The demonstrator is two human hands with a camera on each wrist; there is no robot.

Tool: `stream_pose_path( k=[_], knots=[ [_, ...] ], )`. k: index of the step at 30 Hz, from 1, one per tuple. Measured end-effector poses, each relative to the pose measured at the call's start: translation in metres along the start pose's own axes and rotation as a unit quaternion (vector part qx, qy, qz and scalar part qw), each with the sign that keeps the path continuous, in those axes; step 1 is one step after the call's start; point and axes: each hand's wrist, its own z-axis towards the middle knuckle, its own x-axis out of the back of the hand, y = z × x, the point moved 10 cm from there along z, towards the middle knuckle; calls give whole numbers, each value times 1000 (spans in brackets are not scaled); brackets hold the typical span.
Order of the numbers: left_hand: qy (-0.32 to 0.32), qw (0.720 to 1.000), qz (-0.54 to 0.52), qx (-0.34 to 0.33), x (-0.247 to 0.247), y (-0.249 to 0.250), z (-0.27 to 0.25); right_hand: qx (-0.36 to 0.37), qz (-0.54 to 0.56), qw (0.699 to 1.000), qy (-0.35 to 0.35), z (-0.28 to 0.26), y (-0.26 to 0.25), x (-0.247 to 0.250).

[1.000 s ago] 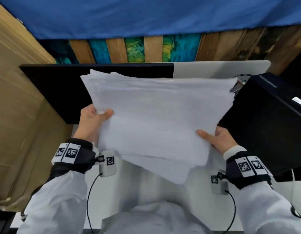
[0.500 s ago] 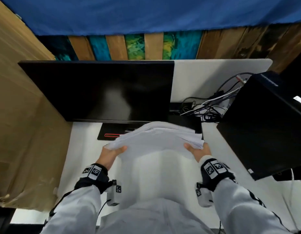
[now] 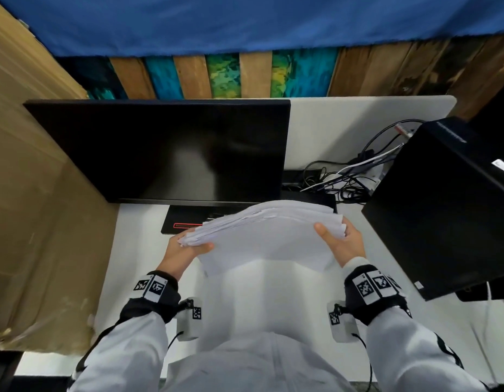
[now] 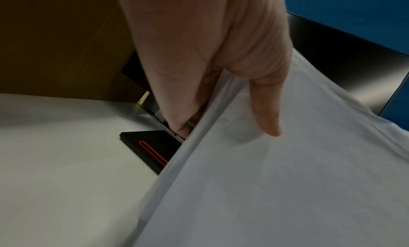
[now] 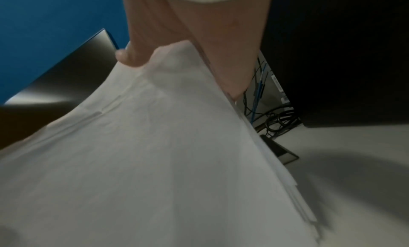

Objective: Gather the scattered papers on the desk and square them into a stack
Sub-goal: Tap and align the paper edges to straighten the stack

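Head view: desk (image 3: 137, 278), monitor (image 3: 160, 148) behind. Papers (image 3: 267, 236) held above the desk, edges uneven; left hand (image 3: 183, 250) and right hand (image 3: 344, 244) each pinch a side. Squaring step; next, probably tap edges down. A second ago the sheaf stood raised, hiding the monitor; now lowered.

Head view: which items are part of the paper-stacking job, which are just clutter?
Job:
- paper stack, edges not yet square
- left hand gripping its left edge
- right hand gripping its right edge
- desk

Lying about:
- monitor
- computer tower
- cable tangle
- cardboard panel
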Motion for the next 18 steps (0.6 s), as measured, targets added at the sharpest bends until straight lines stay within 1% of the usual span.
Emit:
stream_pose_path(
  k=[3,5,8,11,13,15,18],
  knots=[
    [-6,1000,0,3,-4,-3,2,22,34,999,29,-2,-8,3],
    [-3,1000,1,-5,-4,-1,2,37,37,997,52,-3,-15,5],
    [-1,1000,-1,-14,-3,2,3,45,33,996,76,1,-19,5],
    [11,1000,-15,-15,-2,1,5,47,13,993,106,6,-14,10],
    [18,999,-28,-14,-3,2,5,60,0,990,125,5,-12,15],
    [21,999,-31,-14,-3,3,6,80,-3,989,125,5,-12,18],
    [21,999,-30,-8,-4,1,8,80,-10,991,103,3,-10,16]
  ],
)
